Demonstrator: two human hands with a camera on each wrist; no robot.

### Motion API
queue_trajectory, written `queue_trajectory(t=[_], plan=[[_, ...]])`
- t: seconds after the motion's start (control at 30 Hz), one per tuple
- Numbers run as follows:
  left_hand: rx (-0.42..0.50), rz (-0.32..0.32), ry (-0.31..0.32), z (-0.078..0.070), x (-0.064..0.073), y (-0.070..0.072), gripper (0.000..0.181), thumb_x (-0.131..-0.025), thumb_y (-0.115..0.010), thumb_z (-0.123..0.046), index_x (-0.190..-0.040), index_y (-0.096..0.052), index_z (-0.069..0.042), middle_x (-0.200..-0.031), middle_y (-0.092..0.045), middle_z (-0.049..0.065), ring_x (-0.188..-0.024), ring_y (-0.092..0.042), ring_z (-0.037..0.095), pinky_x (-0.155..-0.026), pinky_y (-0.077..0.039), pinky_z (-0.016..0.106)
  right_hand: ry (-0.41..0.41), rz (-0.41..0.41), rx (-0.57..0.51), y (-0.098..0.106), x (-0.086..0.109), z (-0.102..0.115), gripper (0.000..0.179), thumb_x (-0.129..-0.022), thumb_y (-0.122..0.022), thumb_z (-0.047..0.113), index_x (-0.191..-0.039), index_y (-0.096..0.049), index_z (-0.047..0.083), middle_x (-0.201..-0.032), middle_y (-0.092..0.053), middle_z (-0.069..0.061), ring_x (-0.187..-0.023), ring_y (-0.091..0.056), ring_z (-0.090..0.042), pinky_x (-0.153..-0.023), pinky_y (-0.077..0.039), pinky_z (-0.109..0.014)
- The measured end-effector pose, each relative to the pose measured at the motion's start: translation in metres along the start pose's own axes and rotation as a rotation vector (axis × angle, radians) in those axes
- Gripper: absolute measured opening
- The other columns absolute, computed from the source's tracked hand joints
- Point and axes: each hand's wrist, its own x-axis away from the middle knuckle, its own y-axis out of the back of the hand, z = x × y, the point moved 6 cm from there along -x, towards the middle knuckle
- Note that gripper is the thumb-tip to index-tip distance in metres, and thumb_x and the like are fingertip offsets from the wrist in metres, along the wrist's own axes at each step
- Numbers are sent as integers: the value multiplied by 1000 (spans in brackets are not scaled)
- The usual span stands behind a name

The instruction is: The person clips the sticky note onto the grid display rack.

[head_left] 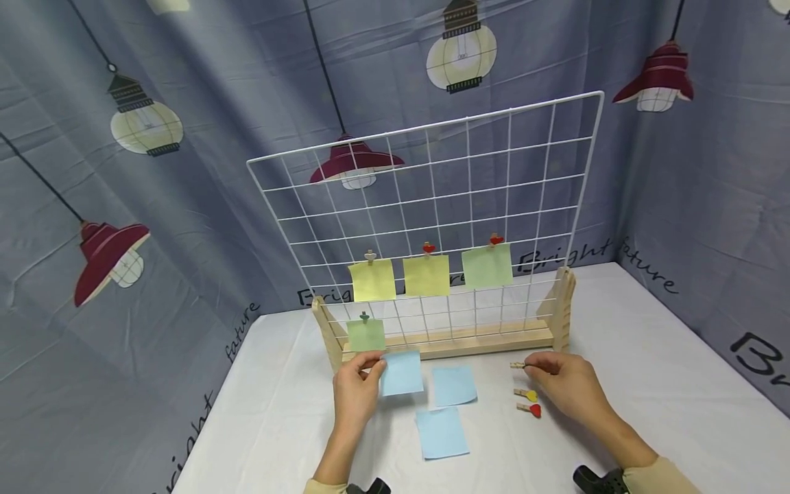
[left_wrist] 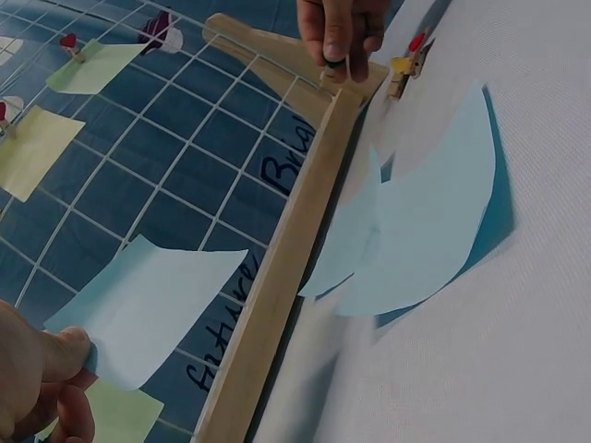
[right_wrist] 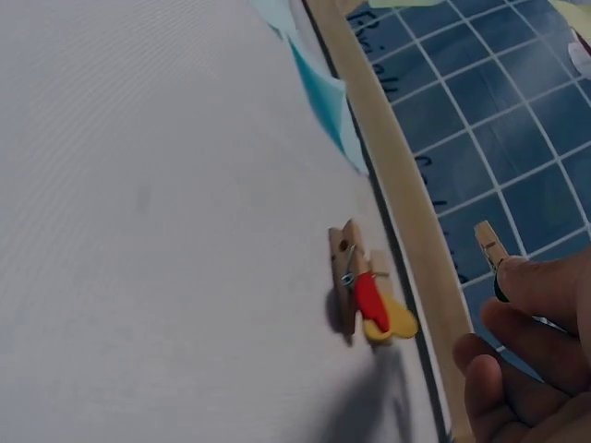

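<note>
Blue-grey fabric (head_left: 210, 206) printed with hanging lamps (head_left: 148, 128) backs and flanks a white-covered table (head_left: 265, 412).

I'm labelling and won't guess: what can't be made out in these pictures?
Right wrist view: shape of the dark green ornament on the held clothespin, covered by the right hand.
Same view: part of the yellow-heart clothespin, behind the red-heart clothespin.
Left wrist view: part of the lower green note, behind the left hand.

- The rack (head_left: 444, 348) stands toward the back of the counter (head_left: 247, 425).
- On it hang three notes (head_left: 427, 276) in a row, another note (head_left: 367, 336) lower left.
- Before it, two loose sheets (head_left: 442, 433) lie between left hand (head_left: 356, 392) and right hand (head_left: 569, 385).
- Two clothespins (head_left: 534, 410) lie right of the sheets.
</note>
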Motion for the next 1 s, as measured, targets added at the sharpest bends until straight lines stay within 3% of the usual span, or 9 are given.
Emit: queue_trajectory(t=[0.27,0.6,0.8,1.0], plan=[[30,11,-11,-7,-3,-5,10,-89,-79,-9,-96,-80,-16,-85,-76,0,-62,-55,9,-55,-43,22,1,14,-31,5,-3,24,14,-96,-73,18,-107,-78,11,-104,-79,-8,-102,-74,-33,-82,-58,-43],[42,43,-17,-7,-2,-16,9,-89,-79,-10,-97,-81,-15,-86,-76,-1,-61,-54,8,-55,-44,22,115,-65,-73,5,-13,53,15,-95,-70,4,-109,-76,9,-111,-75,-12,-96,-70,-26,-73,-54,-22],[11,39,-19,-9,-3,-18,10,-89,-80,-13,-98,-81,-17,-86,-76,-4,-65,-57,8,-59,-46,23,106,-50,-96,0,-16,70,19,-98,-67,5,-113,-77,13,-116,-73,-10,-93,-64,-23,-70,-53,-20],[4,33,-46,-14,-6,-19,9,-90,-79,-13,-98,-81,-16,-87,-76,-3,-66,-59,7,-60,-47,24,147,-18,-114,-6,-21,87,21,-98,-70,10,-116,-79,14,-112,-76,-9,-91,-62,-19,-66,-52,-22]])
